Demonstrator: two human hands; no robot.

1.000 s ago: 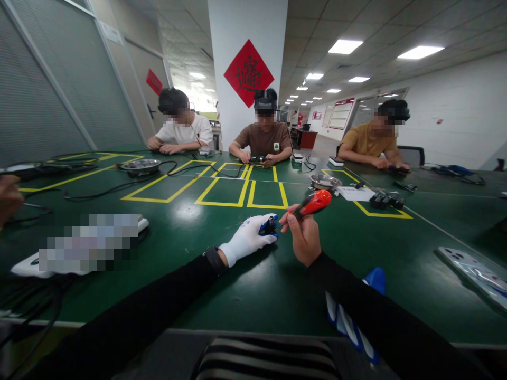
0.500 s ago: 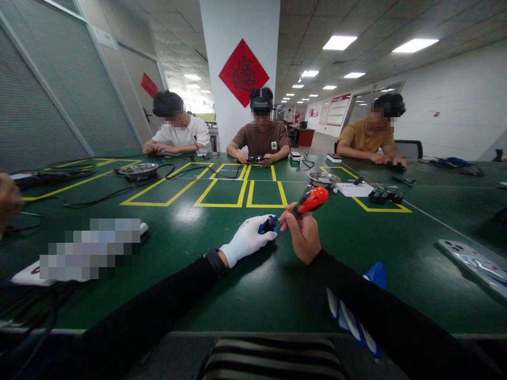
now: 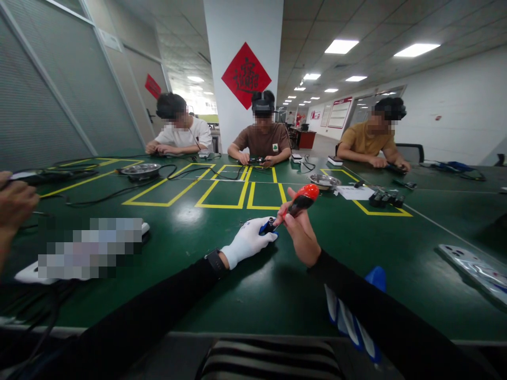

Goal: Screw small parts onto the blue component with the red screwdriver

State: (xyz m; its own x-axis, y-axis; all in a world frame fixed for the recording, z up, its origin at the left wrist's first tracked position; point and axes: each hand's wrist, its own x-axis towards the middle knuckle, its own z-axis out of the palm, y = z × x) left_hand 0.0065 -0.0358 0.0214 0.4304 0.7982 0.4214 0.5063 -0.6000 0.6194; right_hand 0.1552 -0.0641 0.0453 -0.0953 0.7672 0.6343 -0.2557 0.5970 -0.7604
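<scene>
Fingers of a left hand in a white-and-blue work glove (image 3: 249, 236) curl closed around a small black part with a metallic top (image 3: 271, 225), held low over a glossy green tabletop (image 3: 222, 287). The bare right hand (image 3: 303, 237) grips a screwdriver with a bulbous red-and-black handle (image 3: 304, 199), its fingers wrapped closed, the thin shaft slanting down toward the part; whether the tip touches cannot be told. A second white-and-blue glove (image 3: 344, 314) lies partly beneath the right forearm, as three co-workers sit across the table, heads bent
</scene>
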